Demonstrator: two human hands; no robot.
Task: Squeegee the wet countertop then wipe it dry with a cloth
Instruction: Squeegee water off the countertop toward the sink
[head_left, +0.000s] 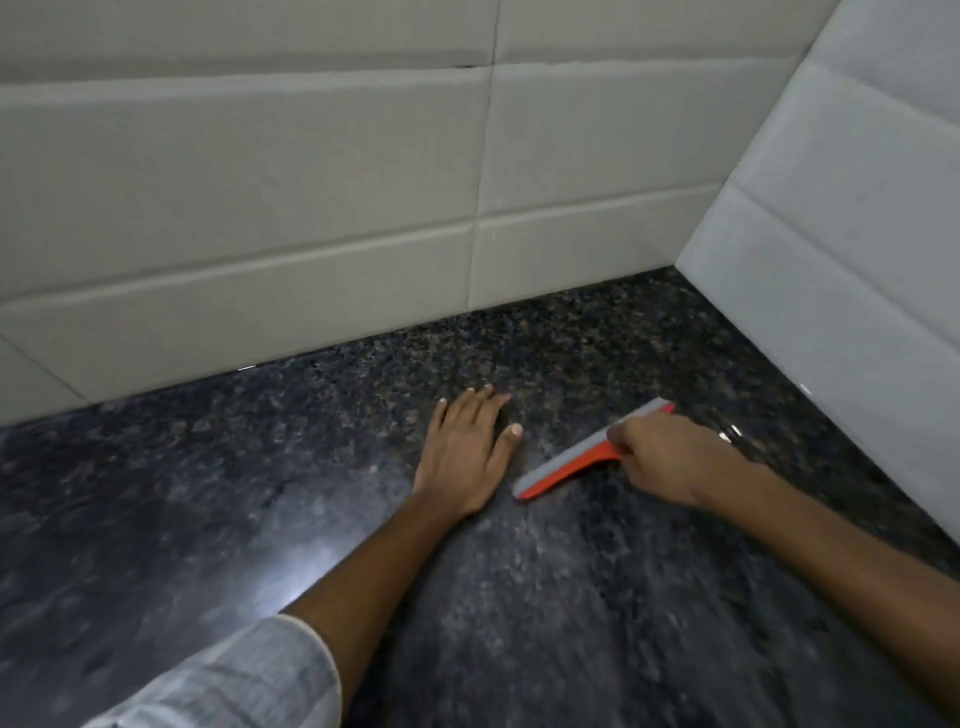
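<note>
A rolled pale sleeve (234, 675) covers the left forearm at the near edge. On the dark speckled granite countertop (156, 493), the left hand (467, 452) lies flat, fingers spread. Just beside it, the right hand (660, 457) is clenched around the handle of an orange squeegee (566, 467), whose grey blade touches the stone. Beyond, white tiled walls (260, 208) meet in a corner.

Orange-and-grey squeegee (571, 462), speckled black countertop (260, 493), off-white tiles (260, 182).
</note>
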